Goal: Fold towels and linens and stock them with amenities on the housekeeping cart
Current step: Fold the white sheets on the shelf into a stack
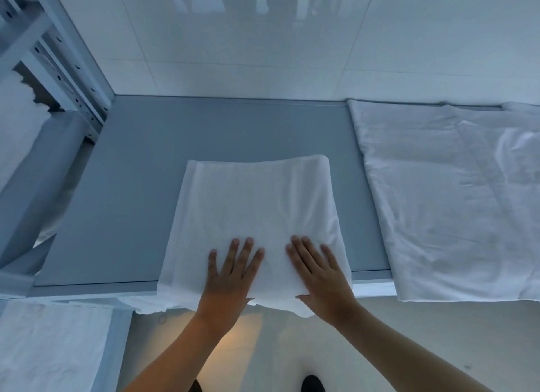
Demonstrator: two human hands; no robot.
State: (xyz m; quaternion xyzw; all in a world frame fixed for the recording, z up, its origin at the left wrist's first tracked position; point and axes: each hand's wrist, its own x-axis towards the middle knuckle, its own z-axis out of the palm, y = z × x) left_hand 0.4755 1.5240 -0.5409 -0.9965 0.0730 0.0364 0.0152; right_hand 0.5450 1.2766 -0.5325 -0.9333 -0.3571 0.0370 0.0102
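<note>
The table (122,216) bears a sheet (453,201) right of the towel (254,204), which lies centred, its near edge overhanging. Left hand (230,274) and right hand (321,277) press flat there, fingers spread. Smooth outward, evenly, before folding.

I'm seeing cool, bluish, dim light washing everything. The glossy wall (263,26) beyond my flat hands is throwing soft reflections. A warm patch is glowing on the floor (233,342) below my wrists. Edges are bending and softening.
</note>
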